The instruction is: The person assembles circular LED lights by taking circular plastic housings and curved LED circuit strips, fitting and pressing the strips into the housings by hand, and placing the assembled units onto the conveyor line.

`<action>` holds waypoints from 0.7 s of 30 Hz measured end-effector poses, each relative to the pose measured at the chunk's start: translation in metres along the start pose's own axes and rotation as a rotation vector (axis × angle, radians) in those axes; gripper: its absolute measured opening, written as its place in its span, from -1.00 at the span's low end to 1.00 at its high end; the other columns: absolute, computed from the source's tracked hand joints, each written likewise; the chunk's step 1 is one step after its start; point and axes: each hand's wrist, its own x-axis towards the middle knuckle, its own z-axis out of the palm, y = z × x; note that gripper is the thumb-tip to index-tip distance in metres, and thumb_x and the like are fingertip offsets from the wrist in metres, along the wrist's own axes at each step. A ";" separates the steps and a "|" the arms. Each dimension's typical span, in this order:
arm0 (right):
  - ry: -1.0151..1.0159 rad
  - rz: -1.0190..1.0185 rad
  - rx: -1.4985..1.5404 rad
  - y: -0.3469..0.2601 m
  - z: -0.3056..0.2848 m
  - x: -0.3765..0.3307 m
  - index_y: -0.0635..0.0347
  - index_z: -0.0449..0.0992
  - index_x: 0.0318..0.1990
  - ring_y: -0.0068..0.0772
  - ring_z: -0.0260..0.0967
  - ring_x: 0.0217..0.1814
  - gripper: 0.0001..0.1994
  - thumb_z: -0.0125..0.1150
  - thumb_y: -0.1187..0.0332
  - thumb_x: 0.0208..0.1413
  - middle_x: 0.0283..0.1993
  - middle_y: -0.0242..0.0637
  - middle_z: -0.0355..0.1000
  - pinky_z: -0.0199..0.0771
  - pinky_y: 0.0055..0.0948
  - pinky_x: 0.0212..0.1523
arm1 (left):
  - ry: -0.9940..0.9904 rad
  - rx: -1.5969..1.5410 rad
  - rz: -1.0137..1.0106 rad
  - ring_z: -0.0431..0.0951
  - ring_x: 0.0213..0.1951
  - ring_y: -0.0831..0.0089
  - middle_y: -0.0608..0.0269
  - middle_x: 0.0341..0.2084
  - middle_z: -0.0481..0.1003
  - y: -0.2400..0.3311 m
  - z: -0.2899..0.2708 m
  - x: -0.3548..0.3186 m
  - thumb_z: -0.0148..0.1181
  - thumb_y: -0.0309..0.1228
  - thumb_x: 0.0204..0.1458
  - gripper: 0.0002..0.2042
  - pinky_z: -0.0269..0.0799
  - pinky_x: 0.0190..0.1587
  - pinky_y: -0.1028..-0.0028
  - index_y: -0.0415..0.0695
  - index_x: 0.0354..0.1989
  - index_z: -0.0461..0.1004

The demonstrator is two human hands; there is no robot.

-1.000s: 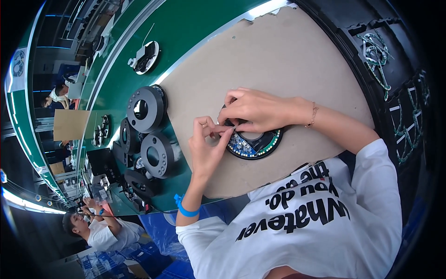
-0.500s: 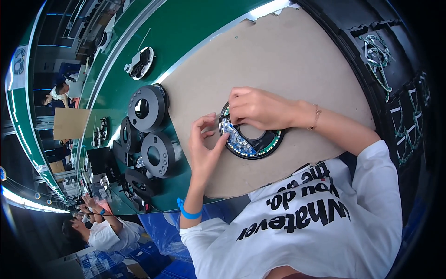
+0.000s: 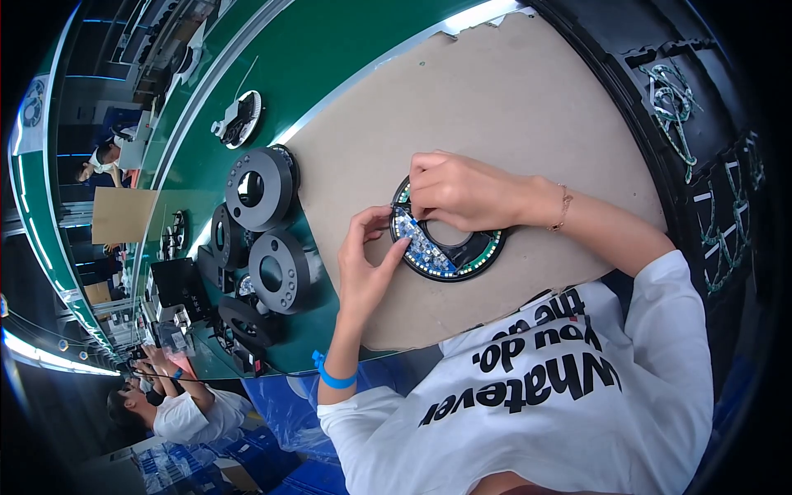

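Observation:
A round black housing (image 3: 459, 276) lies on the cardboard, with a ring of small lights round its rim, a blue circuit board (image 3: 422, 250) in its left part and a round opening at its middle. My left hand (image 3: 363, 254) grips the housing's left edge, thumb over the board's side and fingers curled at the rim. From the right, my right hand (image 3: 462, 191) reaches over the upper part of the housing. Its fingers are pinched together near the board's upper end; what they hold, if anything, is hidden beneath them.
Cardboard (image 3: 528, 107) covers the green table (image 3: 330, 49). Left of it sit several dark grey round covers (image 3: 279, 272) and a white disc with black parts (image 3: 244, 120). Black trays (image 3: 685, 214) with green light strips stand at the right. Other people (image 3: 186, 412) work farther left.
My left hand's fingers have drawn closer to the housing's rim. The right hand has shifted very slightly, still pinched over the same spot.

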 end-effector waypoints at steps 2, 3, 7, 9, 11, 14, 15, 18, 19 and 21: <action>0.006 -0.001 -0.015 -0.001 0.000 0.001 0.27 0.46 -0.51 -0.25 0.29 -0.26 -0.90 0.24 0.59 -0.27 -0.47 -0.27 0.37 0.36 -0.36 -0.24 | -0.001 0.012 0.006 0.48 -0.18 0.43 0.20 -0.21 0.46 0.000 -0.001 0.000 0.28 -0.56 -0.18 -0.59 0.34 -0.12 0.49 -0.21 -0.09 0.33; 0.007 -0.001 -0.015 -0.001 0.001 0.001 0.27 0.46 -0.51 -0.25 0.29 -0.26 -0.90 0.24 0.59 -0.27 -0.47 -0.27 0.37 0.36 -0.36 -0.24 | -0.003 0.025 0.013 0.48 -0.19 0.43 0.20 -0.21 0.46 0.000 -0.001 0.000 0.28 -0.56 -0.18 -0.59 0.34 -0.12 0.49 -0.21 -0.10 0.34; 0.006 0.036 0.010 -0.003 0.001 0.002 0.26 0.47 -0.51 -0.26 0.29 -0.25 -0.89 0.26 0.57 -0.27 -0.45 -0.29 0.39 0.35 -0.35 -0.22 | 0.003 0.018 0.013 0.47 -0.22 0.43 0.20 -0.22 0.46 0.001 -0.001 0.000 0.28 -0.57 -0.19 -0.61 0.35 -0.13 0.50 -0.22 -0.11 0.35; 0.005 0.048 0.006 -0.004 0.001 0.002 0.25 0.47 -0.51 -0.26 0.29 -0.25 -0.89 0.26 0.57 -0.27 -0.45 -0.29 0.39 0.35 -0.35 -0.21 | -0.004 0.025 0.023 0.46 -0.23 0.44 0.22 -0.23 0.47 0.001 -0.001 0.000 0.27 -0.58 -0.19 -0.62 0.35 -0.13 0.50 -0.22 -0.13 0.36; -0.017 0.044 -0.052 -0.005 0.001 0.002 0.23 0.47 -0.51 -0.27 0.29 -0.24 -0.89 0.27 0.55 -0.27 -0.44 -0.29 0.39 0.34 -0.34 -0.20 | -0.009 0.027 0.021 0.46 -0.23 0.44 0.22 -0.23 0.47 0.001 -0.002 0.000 0.27 -0.58 -0.19 -0.63 0.35 -0.13 0.51 -0.22 -0.14 0.37; -0.027 0.055 -0.076 -0.007 0.002 0.003 0.22 0.48 -0.49 -0.28 0.28 -0.23 -0.89 0.26 0.53 -0.25 -0.43 -0.31 0.39 0.33 -0.34 -0.18 | -0.013 0.027 0.019 0.46 -0.24 0.45 0.23 -0.23 0.47 0.001 -0.004 0.000 0.26 -0.57 -0.19 -0.64 0.35 -0.14 0.51 -0.22 -0.15 0.38; -0.028 0.054 -0.076 -0.008 0.003 0.003 0.22 0.48 -0.49 -0.28 0.28 -0.23 -0.89 0.26 0.53 -0.25 -0.43 -0.31 0.39 0.33 -0.34 -0.18 | -0.014 0.025 0.020 0.46 -0.24 0.45 0.23 -0.23 0.48 0.001 -0.004 0.000 0.26 -0.57 -0.18 -0.65 0.35 -0.14 0.51 -0.22 -0.15 0.38; -0.007 0.046 -0.137 -0.011 0.005 0.003 0.22 0.49 -0.46 -0.28 0.28 -0.21 -0.89 0.26 0.50 -0.23 -0.43 -0.33 0.39 0.32 -0.34 -0.16 | -0.016 0.021 0.031 0.46 -0.23 0.45 0.21 -0.21 0.47 0.000 -0.005 0.000 0.25 -0.58 -0.18 -0.67 0.36 -0.14 0.51 -0.21 -0.17 0.40; -0.019 0.057 -0.136 -0.010 0.005 0.003 0.22 0.50 -0.46 -0.29 0.28 -0.21 -0.89 0.25 0.49 -0.23 -0.42 -0.33 0.40 0.32 -0.34 -0.16 | -0.016 0.021 0.031 0.46 -0.23 0.45 0.21 -0.21 0.47 -0.001 -0.006 0.000 0.25 -0.58 -0.18 -0.67 0.36 -0.14 0.51 -0.21 -0.17 0.40; -0.033 0.068 -0.133 -0.011 0.006 0.004 0.22 0.50 -0.45 -0.29 0.29 -0.20 -0.89 0.25 0.48 -0.22 -0.42 -0.34 0.40 0.32 -0.34 -0.15 | -0.022 0.030 0.047 0.47 -0.22 0.44 0.18 -0.18 0.46 -0.002 -0.006 0.000 0.23 -0.59 -0.16 -0.72 0.36 -0.15 0.51 -0.21 -0.21 0.42</action>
